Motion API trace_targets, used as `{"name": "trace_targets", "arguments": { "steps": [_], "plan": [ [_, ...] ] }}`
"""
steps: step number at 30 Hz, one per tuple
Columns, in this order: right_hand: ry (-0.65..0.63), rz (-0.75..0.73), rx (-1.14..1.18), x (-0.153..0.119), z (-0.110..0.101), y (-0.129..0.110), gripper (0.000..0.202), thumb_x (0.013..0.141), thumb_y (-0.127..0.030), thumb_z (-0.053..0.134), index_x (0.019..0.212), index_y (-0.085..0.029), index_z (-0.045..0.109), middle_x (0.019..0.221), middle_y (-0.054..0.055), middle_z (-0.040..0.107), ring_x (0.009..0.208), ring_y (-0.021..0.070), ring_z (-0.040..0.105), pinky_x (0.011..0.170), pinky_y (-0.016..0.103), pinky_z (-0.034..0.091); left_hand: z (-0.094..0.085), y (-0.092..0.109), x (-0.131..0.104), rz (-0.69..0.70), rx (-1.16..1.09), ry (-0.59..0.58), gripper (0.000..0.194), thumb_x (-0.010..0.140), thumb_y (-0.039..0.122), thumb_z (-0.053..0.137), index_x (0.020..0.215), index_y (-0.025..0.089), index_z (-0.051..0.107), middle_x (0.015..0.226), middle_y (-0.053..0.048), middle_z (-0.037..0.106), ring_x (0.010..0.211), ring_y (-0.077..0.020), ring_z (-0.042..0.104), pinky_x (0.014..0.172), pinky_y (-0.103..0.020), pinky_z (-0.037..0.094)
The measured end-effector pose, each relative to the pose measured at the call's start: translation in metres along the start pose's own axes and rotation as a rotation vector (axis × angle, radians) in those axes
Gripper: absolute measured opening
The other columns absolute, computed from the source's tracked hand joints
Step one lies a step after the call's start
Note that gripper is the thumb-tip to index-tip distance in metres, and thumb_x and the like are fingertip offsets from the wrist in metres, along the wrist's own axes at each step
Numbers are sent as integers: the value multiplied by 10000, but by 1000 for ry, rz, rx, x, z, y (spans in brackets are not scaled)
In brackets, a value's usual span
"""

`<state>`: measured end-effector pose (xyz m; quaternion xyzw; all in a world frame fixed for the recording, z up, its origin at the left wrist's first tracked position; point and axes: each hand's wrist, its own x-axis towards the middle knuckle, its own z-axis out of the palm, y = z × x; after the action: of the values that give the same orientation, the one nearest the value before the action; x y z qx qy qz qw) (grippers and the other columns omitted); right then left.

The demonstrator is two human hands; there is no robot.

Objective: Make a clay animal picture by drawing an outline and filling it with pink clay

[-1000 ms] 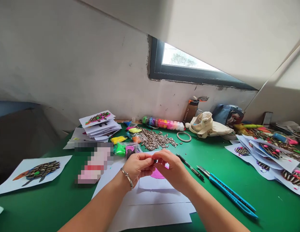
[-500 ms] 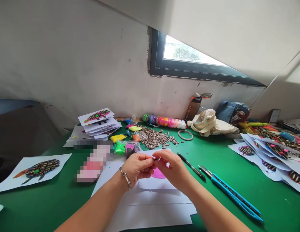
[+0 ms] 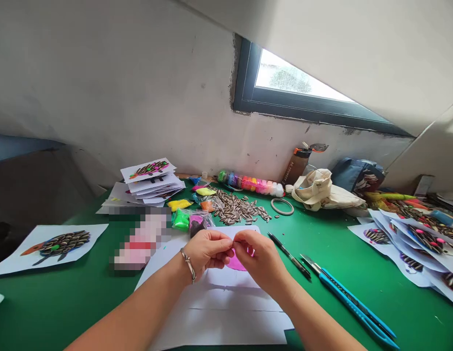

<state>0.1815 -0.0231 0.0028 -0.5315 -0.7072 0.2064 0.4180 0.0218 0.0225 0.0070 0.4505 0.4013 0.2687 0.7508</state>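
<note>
My left hand (image 3: 209,249), with a silver bracelet at the wrist, is closed in a pinch over the white paper (image 3: 226,324). Against its fingertips, my right hand (image 3: 261,258) pinches too. Whatever lies between the fingers is too small and covered to make out. Below them a flat pink clay shape (image 3: 236,263) shows on the paper, partly hidden by my right hand. Just beyond my left hand are a bag of green clay (image 3: 181,219) and one with purple and dark clay (image 3: 198,223).
Sunflower seeds (image 3: 237,207) lie in a heap behind the hands, beside a tape roll (image 3: 282,206). To the right are a pen (image 3: 289,254) and a blue craft knife (image 3: 354,302). Seed pictures on paper (image 3: 62,246) lie left; more are stacked right (image 3: 412,243).
Both hands stay together in a pinch over the paper. A small dark bit that showed between the fingertips is now mostly covered. The view has shifted slightly.
</note>
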Motion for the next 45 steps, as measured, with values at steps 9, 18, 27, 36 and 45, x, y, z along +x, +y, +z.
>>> {"name": "trace_targets", "arguments": {
  "steps": [9,18,27,36,45],
  "plan": [
    [-8,26,203,1,-1,3,157,864,-167,486,884,-207,637,797,0,657,693,119,567,633,211,438,0,2,0,3,-50,33,418,528,429,856,788,148,687,671,-21,676,565,-99,594,556,-220,464],
    [6,-127,-236,-4,2,3,238,917,-177,407,767,-193,591,721,18,603,656,126,499,615,228,353,2,0,2,46,59,24,377,571,465,819,715,141,693,625,-17,652,561,-107,589,535,-215,442],
    [34,-86,-283,-5,3,2,215,873,-163,434,713,-192,575,679,6,590,610,120,467,574,226,328,3,-2,0,35,90,30,368,589,453,808,722,127,700,614,-34,663,581,-134,624,532,-220,449],
    [-23,137,168,0,0,8,193,867,-225,466,915,-206,652,721,1,633,644,124,559,604,221,434,-2,0,3,23,6,83,416,557,451,828,813,155,688,685,-37,702,588,-133,640,554,-236,484],
    [-64,203,278,1,0,8,163,851,-310,537,760,-188,596,678,-5,579,603,118,533,564,226,430,-2,1,2,31,67,55,397,575,488,814,700,147,654,619,-22,671,535,-123,610,488,-213,423]
  ]
}}
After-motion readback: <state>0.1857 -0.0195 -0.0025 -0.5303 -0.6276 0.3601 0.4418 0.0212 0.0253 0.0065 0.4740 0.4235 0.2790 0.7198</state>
